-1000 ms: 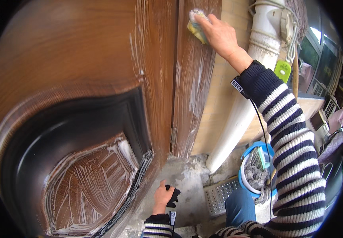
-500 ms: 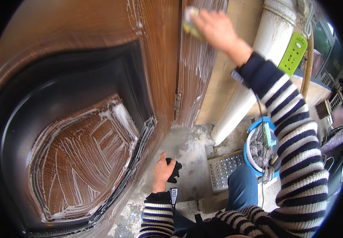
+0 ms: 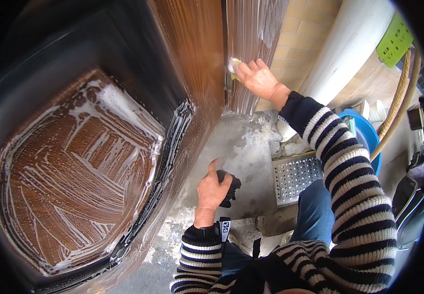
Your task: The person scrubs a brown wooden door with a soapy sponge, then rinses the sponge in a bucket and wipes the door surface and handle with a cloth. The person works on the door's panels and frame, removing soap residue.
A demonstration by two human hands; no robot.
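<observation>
My right hand [image 3: 261, 81] is closed round a yellow, foamy sponge [image 3: 234, 66] and presses it to the brown wooden door frame [image 3: 253, 29], just right of the door edge. White soap streaks cover the frame there. Lower down, my left hand [image 3: 211, 191] holds a bunched black cloth [image 3: 229, 188] above the concrete, its index finger pointing up. To the left stands the brown door [image 3: 194, 49], with a curved black moulding [image 3: 138, 54] round a lower panel [image 3: 84, 176] streaked with white suds.
A white drainpipe [image 3: 351, 54] runs down the tan tiled wall [image 3: 302, 39]. A perforated metal plate [image 3: 297, 179] lies by my knee. Farther right are a blue basin [image 3: 366, 127], pale brown poles [image 3: 399, 98] and a green power strip [image 3: 395, 41]. Grey concrete [image 3: 243, 142] lies below the frame.
My right hand has slid the sponge down the door frame. The view has shifted downward and closer, and my left hand still holds the black cloth.
</observation>
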